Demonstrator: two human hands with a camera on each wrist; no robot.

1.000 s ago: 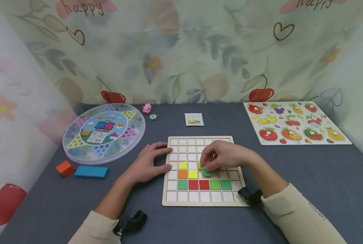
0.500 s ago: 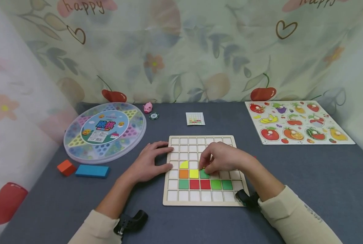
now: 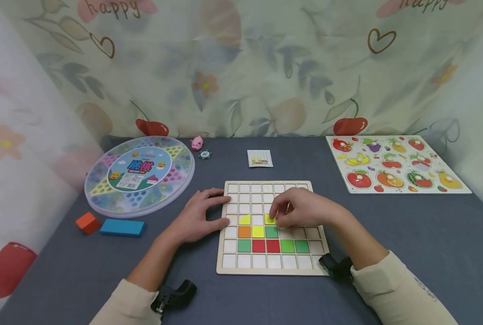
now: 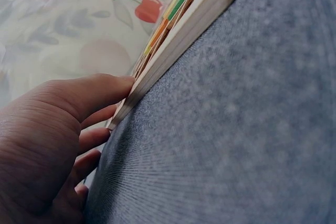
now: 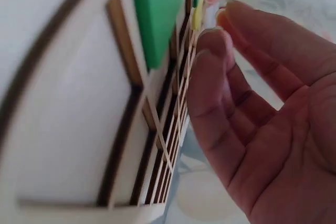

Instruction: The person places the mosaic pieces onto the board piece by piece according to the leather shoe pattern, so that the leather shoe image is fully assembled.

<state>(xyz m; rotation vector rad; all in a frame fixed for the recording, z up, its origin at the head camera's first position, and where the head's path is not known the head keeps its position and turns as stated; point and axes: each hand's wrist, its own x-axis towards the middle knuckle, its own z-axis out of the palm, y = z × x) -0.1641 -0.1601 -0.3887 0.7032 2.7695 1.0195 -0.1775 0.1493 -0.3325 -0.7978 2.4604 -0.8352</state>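
A wooden grid board (image 3: 273, 271) with square cells lies in front of me. My left hand (image 3: 197, 217) rests at its left edge; in the left wrist view the thumb and fingertips of that hand (image 4: 58, 114) touch the board's side (image 4: 181, 51). My right hand (image 3: 304, 208) hovers over the middle cells with bent fingers, thumb apart from the index finger. Nothing shows between these fingers (image 5: 210, 85) in the right wrist view. A yellow tile (image 3: 268, 221) is partly hidden by the index fingertip. Just below it sits a dark green tile (image 3: 271, 232) in its cell.
More coloured tiles, such as a red tile (image 3: 258, 246) and an orange tile (image 3: 244, 232), fill nearby cells. Behind the board lies a small pattern card (image 3: 260, 158). A round game box (image 3: 140, 176), a blue block (image 3: 122, 227) and an orange block (image 3: 88, 223) stand left, a fruit puzzle (image 3: 400, 164) right.
My right hand has set the dark green tile into its cell and let go, then lifted slightly up and right. The left hand has stayed at the board's edge.
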